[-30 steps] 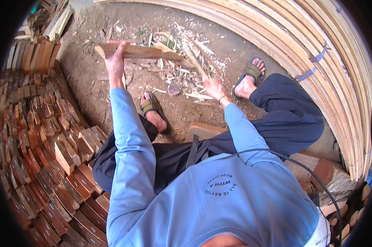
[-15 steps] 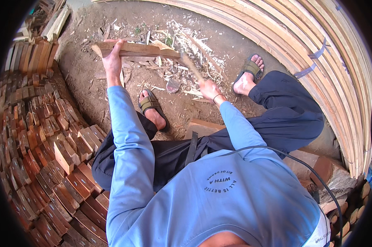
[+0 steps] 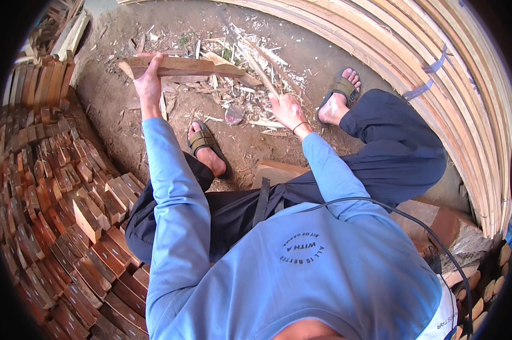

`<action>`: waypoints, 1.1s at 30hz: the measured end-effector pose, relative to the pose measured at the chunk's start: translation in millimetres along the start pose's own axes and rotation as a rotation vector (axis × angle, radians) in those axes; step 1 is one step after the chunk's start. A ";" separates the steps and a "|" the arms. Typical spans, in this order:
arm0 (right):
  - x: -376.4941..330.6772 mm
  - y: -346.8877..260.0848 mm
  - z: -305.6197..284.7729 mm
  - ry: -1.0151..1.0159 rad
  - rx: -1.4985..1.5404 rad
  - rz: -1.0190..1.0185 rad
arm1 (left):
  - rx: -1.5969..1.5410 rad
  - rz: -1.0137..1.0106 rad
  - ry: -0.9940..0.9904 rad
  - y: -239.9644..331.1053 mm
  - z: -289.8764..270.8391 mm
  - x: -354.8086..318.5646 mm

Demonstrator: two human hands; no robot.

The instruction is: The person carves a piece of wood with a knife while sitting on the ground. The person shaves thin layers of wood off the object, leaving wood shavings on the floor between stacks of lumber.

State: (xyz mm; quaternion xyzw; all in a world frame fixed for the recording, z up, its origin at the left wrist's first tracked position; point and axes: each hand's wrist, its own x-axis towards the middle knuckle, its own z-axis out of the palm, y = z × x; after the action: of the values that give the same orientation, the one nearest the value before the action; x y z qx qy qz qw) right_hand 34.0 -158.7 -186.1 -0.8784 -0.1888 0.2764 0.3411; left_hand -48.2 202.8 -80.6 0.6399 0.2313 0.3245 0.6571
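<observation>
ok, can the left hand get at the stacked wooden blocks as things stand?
Probably not to grab one: the left hand is closed around a wooden piece. The way across to the stacked wooden blocks looks free, though.

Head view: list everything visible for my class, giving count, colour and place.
Wooden piece: one, brown, in the left hand
Slim handle: one, pale, in the right hand
Wood chips: many, pale, on the ground
Stacked blocks: many, reddish brown, left side
Long planks: many, pale tan, upper right
Strips: at least two, purple-grey, on the planks
Wooden block: one, brown, near centre
Cable: one, black, lower right
Sandals: two, olive, on the feet
Trousers: one pair, dark navy, across the middle
Shirt: one, blue, bottom centre
Hands: two, bare, upper middle
</observation>
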 end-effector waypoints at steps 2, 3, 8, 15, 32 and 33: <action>-5.0 7.2 9.2 -0.020 0.028 0.049 | -0.014 0.000 0.005 -1.9 0.0 -3.6; -5.5 14.3 16.7 -0.025 0.044 0.072 | -0.021 0.003 0.003 -0.7 1.7 -3.4; 1.7 11.9 1.2 -0.181 -0.034 0.100 | -0.029 -0.001 0.013 2.8 -2.3 -1.7; -0.6 67.3 44.2 -0.056 -0.168 0.004 | 0.020 0.009 -0.021 8.1 9.6 -2.5; 2.0 59.5 41.8 -0.112 -0.080 0.021 | -0.081 -0.007 0.003 4.5 7.9 -5.2; -2.2 68.6 46.1 -0.036 -0.131 0.002 | -0.090 -0.008 0.005 5.2 9.3 -4.1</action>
State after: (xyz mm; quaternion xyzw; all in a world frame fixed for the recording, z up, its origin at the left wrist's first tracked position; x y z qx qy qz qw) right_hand 13.8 -184.8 -261.9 -0.8938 -0.2117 0.2796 0.2794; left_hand -45.1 193.2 -75.3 0.6081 0.2206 0.3336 0.6858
